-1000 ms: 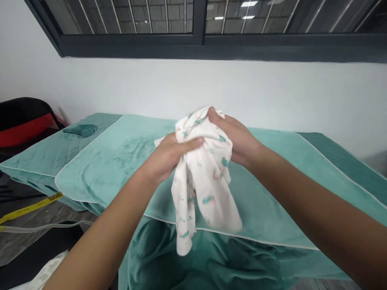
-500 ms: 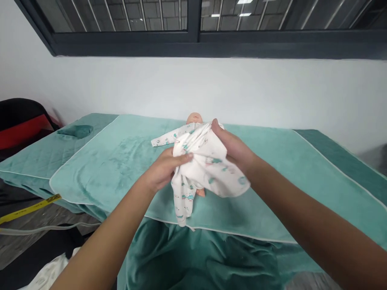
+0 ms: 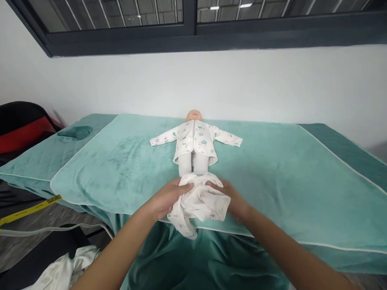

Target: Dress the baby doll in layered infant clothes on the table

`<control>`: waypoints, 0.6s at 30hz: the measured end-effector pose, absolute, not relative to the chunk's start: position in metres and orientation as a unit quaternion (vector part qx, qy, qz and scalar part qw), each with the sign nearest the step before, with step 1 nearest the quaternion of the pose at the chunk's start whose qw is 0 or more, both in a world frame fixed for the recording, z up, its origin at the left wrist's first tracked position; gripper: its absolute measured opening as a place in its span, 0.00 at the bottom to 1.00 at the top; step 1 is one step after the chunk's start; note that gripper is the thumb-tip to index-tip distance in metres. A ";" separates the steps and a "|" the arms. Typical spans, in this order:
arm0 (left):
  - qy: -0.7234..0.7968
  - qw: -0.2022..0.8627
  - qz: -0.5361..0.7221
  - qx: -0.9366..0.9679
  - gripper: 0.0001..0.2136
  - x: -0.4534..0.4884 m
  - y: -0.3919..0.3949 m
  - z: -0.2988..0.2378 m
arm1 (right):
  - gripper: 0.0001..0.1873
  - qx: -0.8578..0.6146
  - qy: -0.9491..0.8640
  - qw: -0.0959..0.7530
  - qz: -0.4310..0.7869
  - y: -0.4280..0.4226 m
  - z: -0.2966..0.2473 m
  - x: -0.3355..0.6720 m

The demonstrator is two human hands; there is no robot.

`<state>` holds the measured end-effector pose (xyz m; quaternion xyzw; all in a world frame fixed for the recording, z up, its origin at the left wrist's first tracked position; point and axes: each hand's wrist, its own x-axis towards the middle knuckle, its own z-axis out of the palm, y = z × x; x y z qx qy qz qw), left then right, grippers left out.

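A baby doll [image 3: 194,115] lies on its back with its head toward the wall and its arms spread. It wears a white printed jacket [image 3: 185,141], and its pale legs [image 3: 200,162] show below the hem. White printed baby pants [image 3: 201,201] are bunched at the lower ends of the legs, hiding the feet. My left hand [image 3: 169,196] grips the pants on the left side, thumb on top. On the right side my right hand [image 3: 232,198] holds them the same way. One pant leg hangs toward me near the bed edge.
A green plush cover [image 3: 272,177] spreads over the bed, with a face hole [image 3: 75,132] at the left end. A black and red chair [image 3: 24,129] stands at far left. White cloth [image 3: 66,268] lies at lower left, near a pale cable [image 3: 54,229] and a yellow strap [image 3: 30,209].
Both hands have lowered the pants from in front of the doll's torso toward its feet and gathered them up. The doll's jacket and upper legs have come into view.
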<state>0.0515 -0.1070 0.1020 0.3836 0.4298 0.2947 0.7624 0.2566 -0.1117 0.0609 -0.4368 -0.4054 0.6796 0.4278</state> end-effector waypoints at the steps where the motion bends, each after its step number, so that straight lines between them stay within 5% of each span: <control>1: 0.422 0.762 0.270 0.410 0.25 0.051 -0.109 0.101 | 0.24 -0.468 -0.404 0.432 0.656 -0.114 0.050 0.259; 4: 0.421 0.712 0.229 0.513 0.25 0.052 -0.107 0.102 | 0.24 -0.529 -0.438 0.443 0.577 -0.117 0.025 0.263; 10: 0.549 0.413 0.190 0.701 0.08 0.057 -0.078 0.104 | 0.21 -0.549 -0.455 0.469 0.521 -0.116 0.021 0.254; 18: 0.549 0.422 0.243 0.680 0.07 0.072 -0.076 0.091 | 0.20 -0.359 -0.225 0.521 0.741 -0.113 0.021 0.250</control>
